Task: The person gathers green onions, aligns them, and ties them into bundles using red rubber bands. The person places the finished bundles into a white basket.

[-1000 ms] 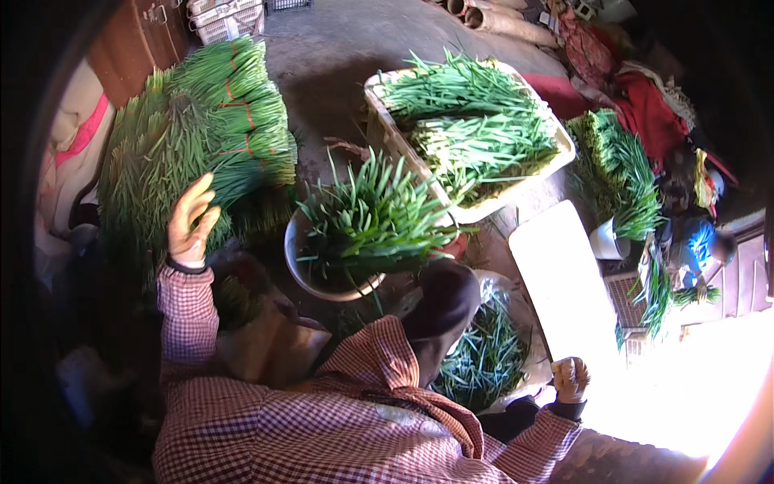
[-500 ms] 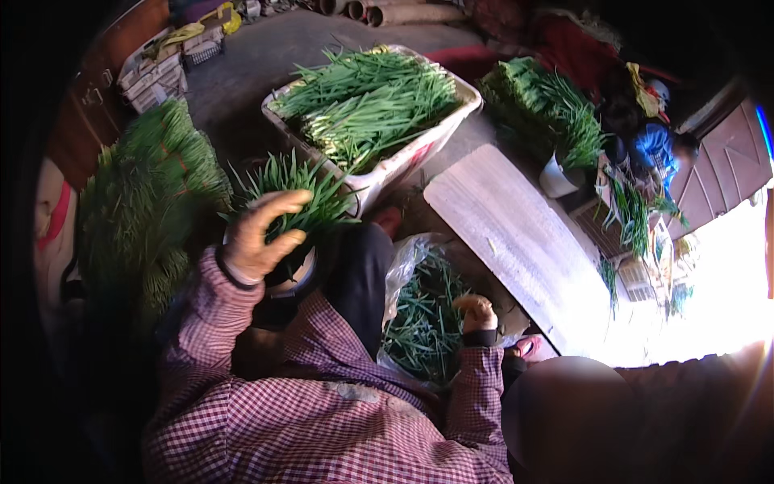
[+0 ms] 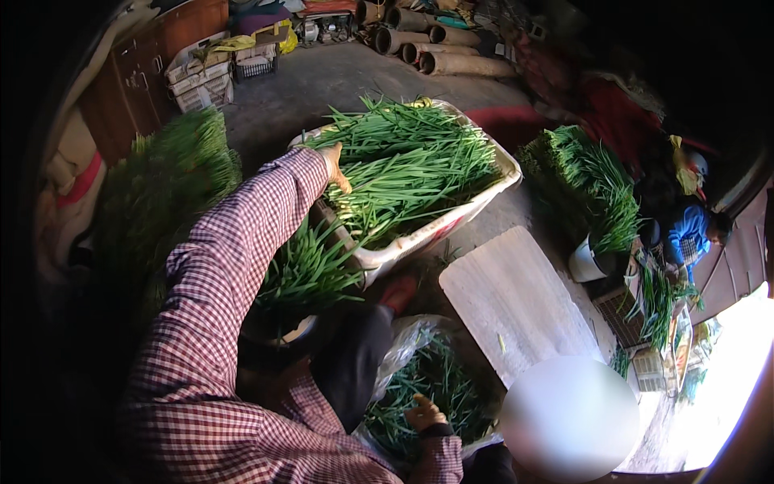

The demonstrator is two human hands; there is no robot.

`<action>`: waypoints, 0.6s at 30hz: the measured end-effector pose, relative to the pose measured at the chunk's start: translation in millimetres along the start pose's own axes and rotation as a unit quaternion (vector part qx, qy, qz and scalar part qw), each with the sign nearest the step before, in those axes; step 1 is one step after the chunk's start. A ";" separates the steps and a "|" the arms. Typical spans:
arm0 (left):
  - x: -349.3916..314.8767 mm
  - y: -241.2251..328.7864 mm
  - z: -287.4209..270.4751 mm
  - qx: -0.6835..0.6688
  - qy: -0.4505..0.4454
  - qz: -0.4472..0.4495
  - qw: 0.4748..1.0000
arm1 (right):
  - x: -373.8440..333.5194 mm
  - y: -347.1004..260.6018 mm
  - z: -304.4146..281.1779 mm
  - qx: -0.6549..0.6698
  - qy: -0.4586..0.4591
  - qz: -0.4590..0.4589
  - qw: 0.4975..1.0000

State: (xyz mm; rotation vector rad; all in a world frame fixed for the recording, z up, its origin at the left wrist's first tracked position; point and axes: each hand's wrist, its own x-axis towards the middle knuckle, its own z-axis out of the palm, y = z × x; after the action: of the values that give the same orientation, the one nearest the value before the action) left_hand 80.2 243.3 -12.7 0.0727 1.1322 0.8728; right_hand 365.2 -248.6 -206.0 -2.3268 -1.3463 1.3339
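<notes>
1. One heap, long green leafy stalks (image 3: pixel 407 165), white rectangular plastic tub (image 3: pixel 379 260), twelve o'clock; probably light, limp; best held by pale ends (image 3: pixel 345 213).
2. Left hand (image 3: pixel 335 168), heap's nine o'clock: spread.
3. Right hand (image 3: pixel 425 414), six o'clock: closure unclear.

Ahead of you, leaves (image 3: pixel 423 165) lie in tub (image 3: pixel 376 259); stacked greens (image 3: pixel 179 165) left of it. Your right: board (image 3: pixel 516 298), with bag (image 3: pixel 401 347) left of it.

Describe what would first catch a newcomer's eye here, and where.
Probably the white tub heaped with long-leaved greens, above centre, the person's left hand at its left end. Next, perhaps, the pale board right of centre and the clear plastic bag of loose greens below centre, under the right hand.
</notes>
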 end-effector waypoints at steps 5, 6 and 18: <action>83.1 -2.1 -10.9 -0.347 0.123 -0.028 0.929 | 24.3 15.7 12.9 -0.001 -0.110 0.001 0.994; 87.1 -6.9 -5.3 -0.512 0.156 -0.011 0.844 | 31.0 20.9 15.3 0.009 -0.129 -0.001 0.992; 204.7 -17.8 -26.6 -0.806 0.043 -0.111 -0.580 | 61.0 4.2 39.0 0.033 -0.177 -0.089 0.980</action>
State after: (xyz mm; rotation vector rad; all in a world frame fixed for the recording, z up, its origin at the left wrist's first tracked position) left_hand 97.7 352.2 -188.0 1.7866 1.4928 -0.2652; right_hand 351.2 -216.3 -269.5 -1.9340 -1.5349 1.7604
